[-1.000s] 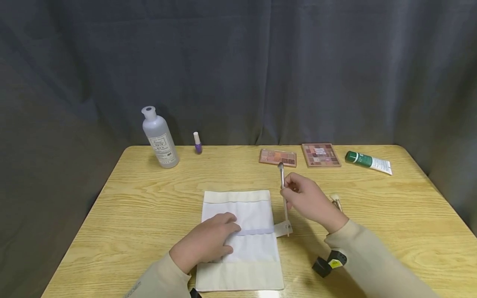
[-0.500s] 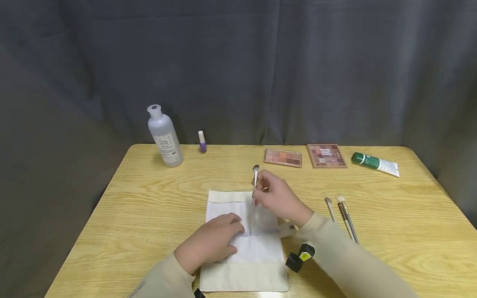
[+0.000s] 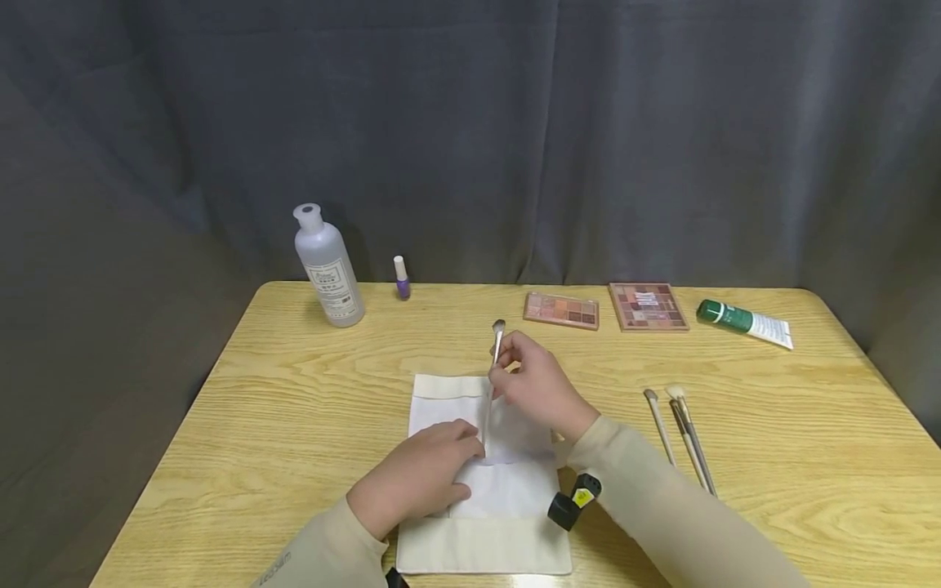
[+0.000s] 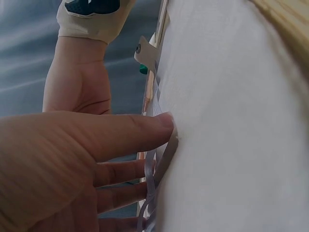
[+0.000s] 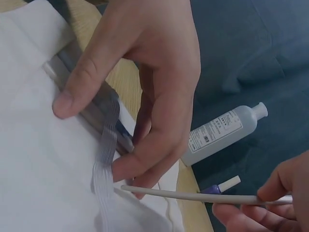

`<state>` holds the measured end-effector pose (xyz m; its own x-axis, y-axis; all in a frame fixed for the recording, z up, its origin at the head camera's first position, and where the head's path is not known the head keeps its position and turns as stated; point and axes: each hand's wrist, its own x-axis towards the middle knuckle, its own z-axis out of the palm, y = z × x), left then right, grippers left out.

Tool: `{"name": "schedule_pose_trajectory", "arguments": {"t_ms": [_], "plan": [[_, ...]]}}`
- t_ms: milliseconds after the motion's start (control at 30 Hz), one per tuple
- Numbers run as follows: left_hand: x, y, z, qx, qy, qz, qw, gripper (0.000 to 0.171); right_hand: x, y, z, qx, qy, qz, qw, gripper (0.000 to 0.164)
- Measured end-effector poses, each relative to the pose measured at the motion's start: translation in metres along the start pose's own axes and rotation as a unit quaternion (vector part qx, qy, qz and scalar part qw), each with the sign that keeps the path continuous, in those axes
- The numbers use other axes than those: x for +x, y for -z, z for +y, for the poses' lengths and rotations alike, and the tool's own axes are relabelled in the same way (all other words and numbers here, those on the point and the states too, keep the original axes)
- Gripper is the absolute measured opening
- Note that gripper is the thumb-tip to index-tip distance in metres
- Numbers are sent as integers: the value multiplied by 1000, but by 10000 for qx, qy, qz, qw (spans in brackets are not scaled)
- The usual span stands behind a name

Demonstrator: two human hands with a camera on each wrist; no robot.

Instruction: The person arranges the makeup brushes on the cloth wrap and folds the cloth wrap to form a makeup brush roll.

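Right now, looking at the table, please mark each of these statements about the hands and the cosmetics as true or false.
1. The right hand pinches a makeup brush. True.
2. The left hand rests on the white brush roll. True.
3. Three more brushes lie to the left of the roll. False: they lie on its right.
4. The clear bottle lies on its side. False: it stands upright.
5. Two eyeshadow palettes lie near the table's far edge. True.
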<state>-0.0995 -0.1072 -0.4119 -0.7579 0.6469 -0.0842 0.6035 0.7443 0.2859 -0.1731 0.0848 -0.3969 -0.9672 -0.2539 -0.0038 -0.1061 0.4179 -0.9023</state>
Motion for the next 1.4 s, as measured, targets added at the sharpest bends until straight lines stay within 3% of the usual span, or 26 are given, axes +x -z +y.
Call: {"name": "schedule_pose_trajectory", "arguments": {"t_ms": [233,333,733,900,1400], "plan": [[0,0,1,-76,57,-59,9999,34,1,-3,8,8,-157,-141,9998,78],[-1,1,1,-109,76,-83,9999,34,-1,-3,10,-7,-42,-184,9998,89],[-1,0,-1,-86,-25,74,9999,33,-4,-3,12,-106,-163,-442,9988,75],[2,1,-1,-31,-59,121,9999,36,-3,-4,12,-387,-224,-606,9972,69],[3,1,0,-48,263,-31,9996,35,-9,-12,20,-813,-272,-1028,9910,45]]}}
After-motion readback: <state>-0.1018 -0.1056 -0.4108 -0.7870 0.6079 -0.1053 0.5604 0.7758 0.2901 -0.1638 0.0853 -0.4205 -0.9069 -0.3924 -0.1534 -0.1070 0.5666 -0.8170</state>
